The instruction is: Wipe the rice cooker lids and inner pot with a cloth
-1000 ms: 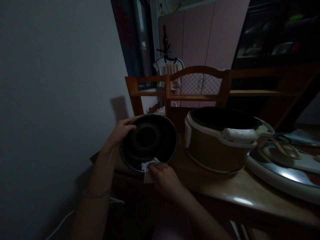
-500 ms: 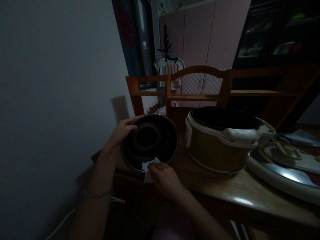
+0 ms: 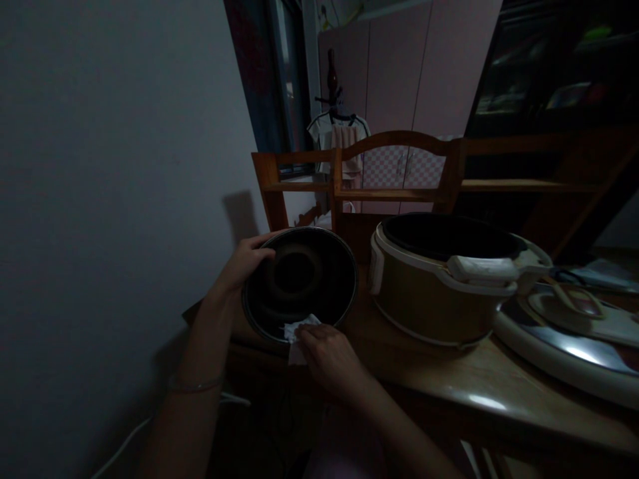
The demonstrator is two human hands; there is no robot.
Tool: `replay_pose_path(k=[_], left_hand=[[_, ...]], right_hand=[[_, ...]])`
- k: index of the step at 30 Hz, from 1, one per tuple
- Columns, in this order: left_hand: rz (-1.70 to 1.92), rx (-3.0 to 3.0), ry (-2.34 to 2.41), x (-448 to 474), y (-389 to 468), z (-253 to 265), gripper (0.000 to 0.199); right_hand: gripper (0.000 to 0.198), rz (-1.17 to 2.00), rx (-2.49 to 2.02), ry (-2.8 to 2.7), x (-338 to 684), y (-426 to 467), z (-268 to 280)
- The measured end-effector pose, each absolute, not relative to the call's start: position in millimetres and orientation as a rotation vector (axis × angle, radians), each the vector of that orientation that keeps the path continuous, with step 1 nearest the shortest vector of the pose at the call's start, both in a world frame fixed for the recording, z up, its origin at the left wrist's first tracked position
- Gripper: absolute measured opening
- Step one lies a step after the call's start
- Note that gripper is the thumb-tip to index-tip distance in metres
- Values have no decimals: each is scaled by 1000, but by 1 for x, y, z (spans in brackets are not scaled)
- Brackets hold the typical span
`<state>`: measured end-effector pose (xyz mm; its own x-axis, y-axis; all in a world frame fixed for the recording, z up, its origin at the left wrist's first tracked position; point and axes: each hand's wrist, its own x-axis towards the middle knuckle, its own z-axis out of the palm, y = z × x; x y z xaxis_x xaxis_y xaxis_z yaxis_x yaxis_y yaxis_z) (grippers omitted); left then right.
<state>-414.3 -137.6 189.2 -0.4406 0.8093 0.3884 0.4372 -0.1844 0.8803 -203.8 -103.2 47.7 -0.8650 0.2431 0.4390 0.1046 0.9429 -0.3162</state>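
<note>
A round, dark inner pot (image 3: 324, 279) is tilted so that its inside faces me, at the left end of the desk. My left hand (image 3: 247, 263) grips its left rim, the thumb inside and the fingers behind the edge. At the lower rim, my right hand (image 3: 322, 342) is closed on a crumpled white tissue (image 3: 300, 326) and presses it against the edge; part of the tissue hangs down outside. To the right stands a large cooker body (image 3: 429, 299) with pale handles and a dark inside, apart from both hands.
A lid (image 3: 574, 326) with a shiny metal band lies on the wooden desk (image 3: 449, 369) right of the cooker. A wooden shelf rack (image 3: 394, 194) runs along the back. The white wall (image 3: 124, 166) rises close on the left, with a white cable (image 3: 122, 446) below.
</note>
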Motion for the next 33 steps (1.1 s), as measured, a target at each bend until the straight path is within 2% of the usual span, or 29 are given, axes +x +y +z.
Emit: replay_pose_path(k=[21, 28, 33], left_hand=[[1585, 1479, 1786, -417, -137, 192, 68], [1578, 1483, 1765, -413, -140, 189, 69], [1561, 1620, 1669, -403, -145, 190, 63]], right_hand=[[32, 354, -233, -2620, -204, -95, 43], [25, 260, -205, -2628, -194, -73, 40], [28, 295, -196, -2631, -193, -73, 32]])
